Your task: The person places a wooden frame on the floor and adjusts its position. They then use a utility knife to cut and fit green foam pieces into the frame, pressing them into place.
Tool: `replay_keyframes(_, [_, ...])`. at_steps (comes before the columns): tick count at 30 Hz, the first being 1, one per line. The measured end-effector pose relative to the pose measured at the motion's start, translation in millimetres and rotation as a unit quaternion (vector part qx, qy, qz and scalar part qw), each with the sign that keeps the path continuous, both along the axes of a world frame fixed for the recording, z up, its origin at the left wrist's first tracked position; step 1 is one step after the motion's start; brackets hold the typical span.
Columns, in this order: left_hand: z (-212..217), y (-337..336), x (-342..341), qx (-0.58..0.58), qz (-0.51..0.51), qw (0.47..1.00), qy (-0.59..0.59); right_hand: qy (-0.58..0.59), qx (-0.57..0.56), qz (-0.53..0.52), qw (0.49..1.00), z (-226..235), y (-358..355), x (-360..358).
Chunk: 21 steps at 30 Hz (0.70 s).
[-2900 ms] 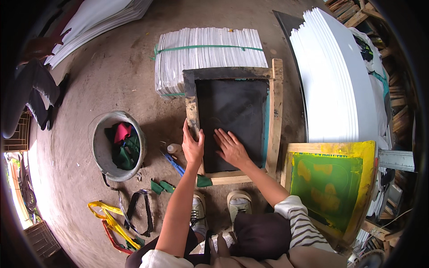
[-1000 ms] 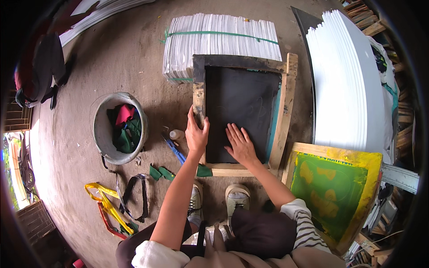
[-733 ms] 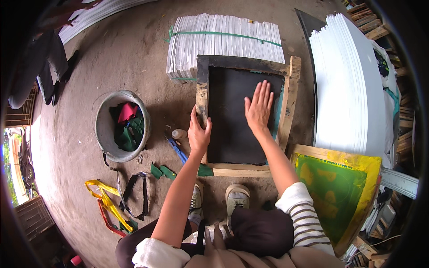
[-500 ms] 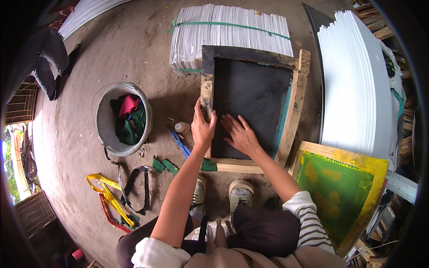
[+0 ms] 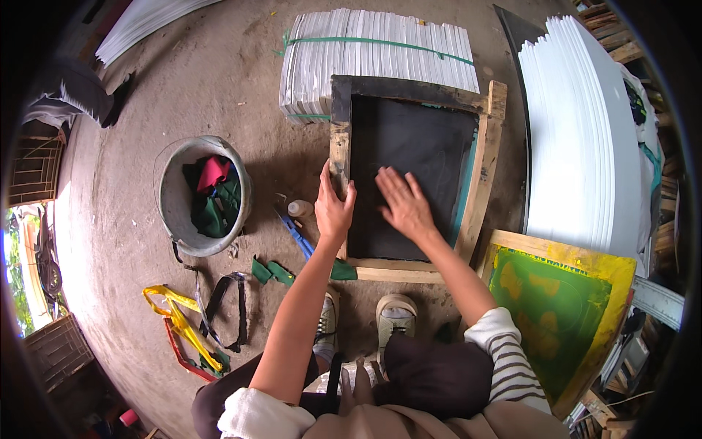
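A wooden screen-printing frame (image 5: 491,157) with a dark mesh panel (image 5: 417,139) stands in front of me, its far end by the bundled white stack. My left hand (image 5: 336,208) holds the frame's left rail, with the thumb on the inner side. On the dark mesh my right hand (image 5: 404,205) lies flat, fingers stretched out and holding nothing. Teal shows along the panel's right edge. Just left of my left hand are a small whitish bottle (image 5: 300,208) and a blue-handled tool (image 5: 298,238). Green cloth scraps (image 5: 272,271) lie near the frame's lower left corner.
A grey bucket (image 5: 165,192) holds red and dark green cloths. Yellow, black and red strips (image 5: 183,325) lie on the floor. At right are a green-and-yellow screen (image 5: 556,300) and tall white sheets (image 5: 567,139). A strapped white stack (image 5: 376,62) sits beyond the frame. Another person's leg (image 5: 73,91) shows upper left.
My right hand has slid slightly up and to the right across the dark mesh. My left hand keeps its hold on the rail. The other person's leg at upper left has shifted.
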<state>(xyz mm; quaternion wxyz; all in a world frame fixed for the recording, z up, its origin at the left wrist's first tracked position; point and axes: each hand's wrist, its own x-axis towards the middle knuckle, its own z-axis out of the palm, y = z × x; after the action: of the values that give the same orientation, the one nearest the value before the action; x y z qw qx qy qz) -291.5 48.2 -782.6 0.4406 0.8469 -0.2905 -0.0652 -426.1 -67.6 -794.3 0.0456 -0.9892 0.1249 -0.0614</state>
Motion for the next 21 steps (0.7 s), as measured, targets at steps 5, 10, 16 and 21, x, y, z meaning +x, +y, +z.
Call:
replay_keyframes(5, [3.0,-2.7,-3.5,0.026,0.004,0.999,0.031,-0.115,-0.07,-0.267,0.954,18.7,-77.4,-2.7])
replay_keyframes(10, [2.8,-1.8,-2.0,0.029,0.01,0.999,0.032,0.005,0.036,-0.036,0.999,-7.0,29.8,-13.6])
replay_keyframes(16, [8.3,-3.2,-3.6,0.027,0.006,0.998,0.048,-0.083,-0.035,-0.177,0.98,12.4,-45.4,-8.9])
replay_keyframes(21, [4.6,-3.7,-2.6,0.02,0.002,0.999,0.046,-0.074,-0.049,-0.322,0.943,6.1,-38.7,-21.7])
